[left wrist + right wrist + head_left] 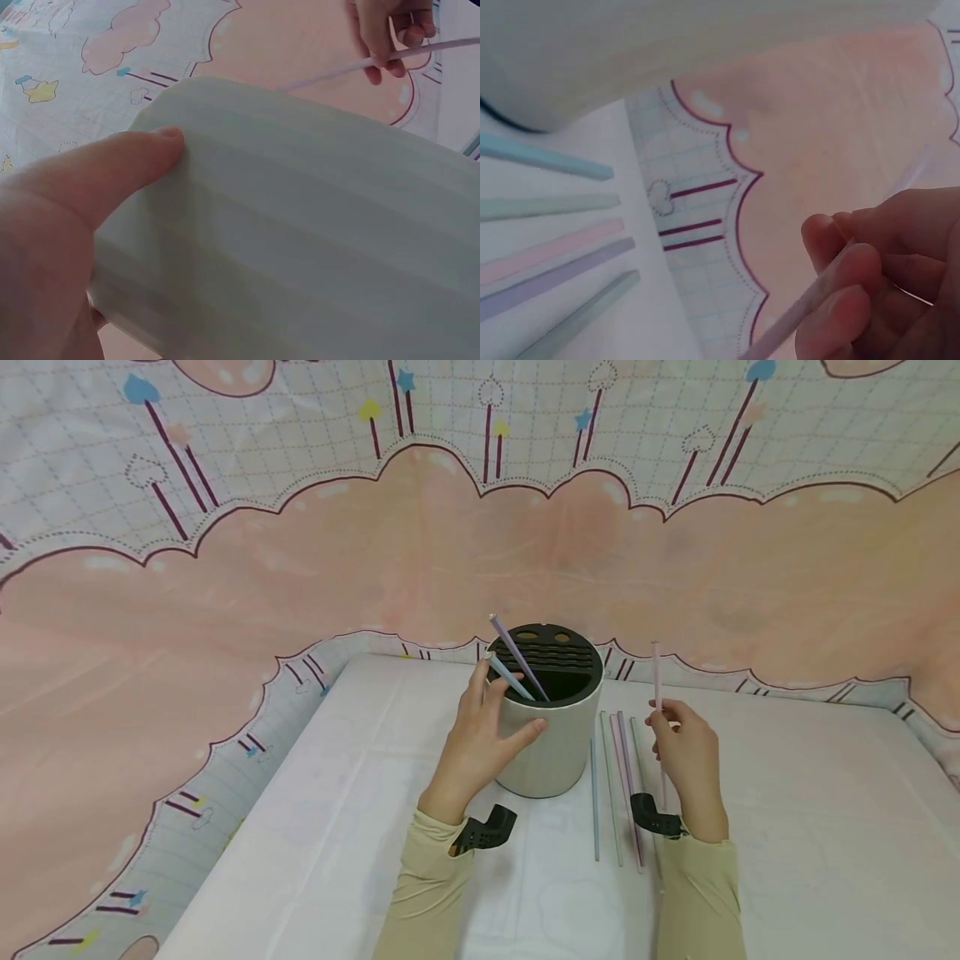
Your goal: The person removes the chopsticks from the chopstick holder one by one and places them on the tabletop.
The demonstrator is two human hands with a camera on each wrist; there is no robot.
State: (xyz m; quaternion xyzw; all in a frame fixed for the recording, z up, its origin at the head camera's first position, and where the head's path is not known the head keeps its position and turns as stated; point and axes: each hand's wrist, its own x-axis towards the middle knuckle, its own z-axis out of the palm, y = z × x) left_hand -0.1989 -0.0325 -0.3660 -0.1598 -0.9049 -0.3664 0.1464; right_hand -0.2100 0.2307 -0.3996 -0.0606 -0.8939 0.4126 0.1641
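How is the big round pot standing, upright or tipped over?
Upright: the pot stands on the white table, its black top facing up and two sticks poking out, while the left hand holds it.

At the left edge, the left hand (pixel 60 217) rests its thumb on the pale container (pixel 292 225) filling the centre, while at upper right the right hand (pixel 382 30) pinches a thin stick (pixel 337 72).

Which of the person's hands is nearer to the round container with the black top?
The left. The left hand holds the container by its left side, near the top; the right hand is apart from it, to its right, pinching a pale stick.
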